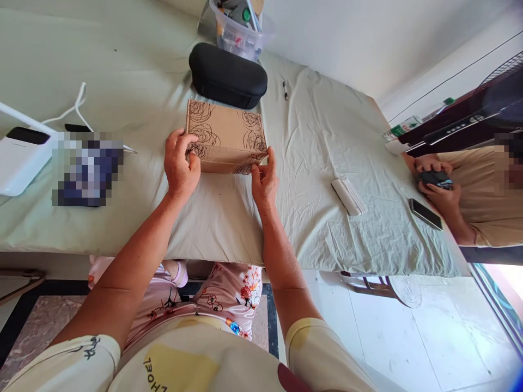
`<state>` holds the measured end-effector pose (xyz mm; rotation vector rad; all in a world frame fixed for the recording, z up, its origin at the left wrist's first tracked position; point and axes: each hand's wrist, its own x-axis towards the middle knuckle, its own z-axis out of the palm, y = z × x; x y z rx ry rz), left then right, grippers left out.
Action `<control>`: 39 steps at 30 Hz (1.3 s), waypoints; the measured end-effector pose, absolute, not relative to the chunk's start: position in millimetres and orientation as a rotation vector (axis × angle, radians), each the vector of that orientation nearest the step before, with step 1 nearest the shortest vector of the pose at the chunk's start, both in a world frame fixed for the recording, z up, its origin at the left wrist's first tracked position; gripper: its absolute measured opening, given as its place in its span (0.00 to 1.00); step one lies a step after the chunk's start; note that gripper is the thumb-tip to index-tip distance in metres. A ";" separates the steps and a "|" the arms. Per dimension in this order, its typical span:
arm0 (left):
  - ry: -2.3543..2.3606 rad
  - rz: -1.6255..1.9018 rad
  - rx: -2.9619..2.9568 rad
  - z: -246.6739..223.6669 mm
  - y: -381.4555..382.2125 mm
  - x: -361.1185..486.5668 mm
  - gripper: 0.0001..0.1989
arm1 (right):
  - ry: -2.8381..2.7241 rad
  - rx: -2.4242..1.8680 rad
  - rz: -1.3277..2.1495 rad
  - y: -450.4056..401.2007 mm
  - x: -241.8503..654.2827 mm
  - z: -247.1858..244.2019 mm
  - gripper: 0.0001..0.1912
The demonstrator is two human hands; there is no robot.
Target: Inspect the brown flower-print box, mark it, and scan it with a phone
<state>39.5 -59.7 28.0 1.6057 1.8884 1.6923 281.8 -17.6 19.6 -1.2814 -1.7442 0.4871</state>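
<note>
A brown cardboard box (226, 128) with black scribbled rose-like drawings rests on the cloth-covered table, its lid closed. My left hand (182, 163) grips the box's near left corner, thumb on the front and fingers along the side. At the near right corner, my right hand (265, 177) holds the box between thumb and fingers. Directly behind the box lies a black zippered case (227, 75).
A clear plastic tub (239, 35) of items stands at the back. On the left are a white device (24, 158) and a blurred dark item (87, 174). Rightward lie a pen (285, 91), a white pouch (348, 196) and a phone (425, 214). Another person (490, 201) sits at the right.
</note>
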 end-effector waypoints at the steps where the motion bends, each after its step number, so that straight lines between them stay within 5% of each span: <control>1: 1.887 1.699 1.597 27.5 -59.7 40.2 0.17 | -1.744 -1.289 0.491 -16.7 281.2 17.9 0.37; 9: 1.936 1.743 1.563 25.7 -59.2 38.0 0.16 | -1.843 -1.396 0.594 -9.9 278.0 4.8 0.34; 18: 2.058 1.800 1.544 23.7 -59.3 27.5 0.18 | -2.026 -1.399 0.482 -12.6 275.2 -0.2 0.09; 22: 2.148 1.700 1.687 28.4 -63.9 38.7 0.20 | -2.018 -1.446 0.490 -14.6 273.7 3.4 0.09; 29: 1.929 1.498 1.882 31.5 -66.1 59.9 0.08 | -1.910 -1.413 0.530 -11.2 275.9 0.9 0.12; 39: 1.809 1.495 1.922 41.7 -76.8 82.1 0.10 | -1.939 -1.241 0.599 -1.8 282.4 -11.2 0.33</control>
